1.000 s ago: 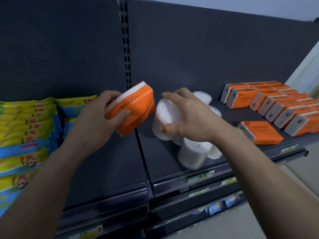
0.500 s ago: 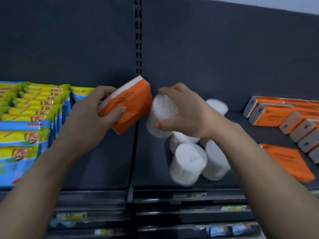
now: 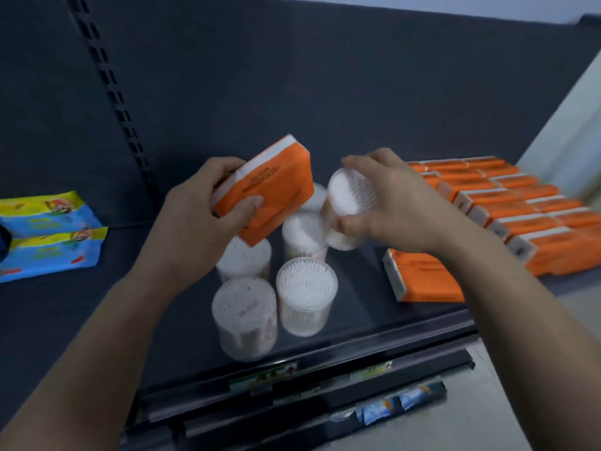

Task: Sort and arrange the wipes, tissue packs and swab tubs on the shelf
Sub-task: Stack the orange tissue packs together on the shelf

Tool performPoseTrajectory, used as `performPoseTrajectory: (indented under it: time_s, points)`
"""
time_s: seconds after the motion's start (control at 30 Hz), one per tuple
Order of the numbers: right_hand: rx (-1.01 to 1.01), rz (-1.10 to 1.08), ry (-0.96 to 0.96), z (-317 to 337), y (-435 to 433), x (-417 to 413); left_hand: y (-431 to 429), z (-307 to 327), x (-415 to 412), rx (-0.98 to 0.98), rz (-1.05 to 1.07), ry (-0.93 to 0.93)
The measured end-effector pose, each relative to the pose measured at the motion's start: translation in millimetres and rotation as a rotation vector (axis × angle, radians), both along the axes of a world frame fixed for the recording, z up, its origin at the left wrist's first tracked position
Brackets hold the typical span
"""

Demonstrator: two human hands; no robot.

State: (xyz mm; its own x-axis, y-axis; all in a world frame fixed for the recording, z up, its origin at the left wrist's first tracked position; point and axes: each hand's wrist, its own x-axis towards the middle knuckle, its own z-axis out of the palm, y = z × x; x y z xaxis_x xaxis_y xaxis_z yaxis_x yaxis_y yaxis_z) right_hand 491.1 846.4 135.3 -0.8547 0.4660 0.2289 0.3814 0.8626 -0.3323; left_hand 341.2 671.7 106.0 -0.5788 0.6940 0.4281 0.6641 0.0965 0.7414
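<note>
Two hands meet at mid-frame over a dark shelf (image 3: pixel 81 320): the left hand (image 3: pixel 195 222) grips a tilted orange tissue pack (image 3: pixel 276 187), the right hand (image 3: pixel 403 206) curls round a tilted swab tub (image 3: pixel 349 200) above other tubs (image 3: pixel 305 292) standing there. Orange packs (image 3: pixel 520 213) fill the frame's right; wipes (image 3: pixel 48 237) lie far left.

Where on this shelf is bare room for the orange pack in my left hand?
Widest bare patch: shelf between the wipes packs and the standing swab tubs. A narrow strip lies between tubs and the flat tissue pack. The tissue rows at right are crowded.
</note>
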Motion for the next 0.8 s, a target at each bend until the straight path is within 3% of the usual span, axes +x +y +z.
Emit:
performPoseTrajectory:
  time_s: [0.4,0.8]
  points:
    - [-0.127,0.001,-0.252,-44.5,14.1,24.5,27.6,-8.2,21.7,-0.019,-0.152,-0.061]
    - [-0.111,0.342,-0.253,-81.7,45.4,22.7,30.0,-9.9,90.4,0.010,0.168,-0.064]
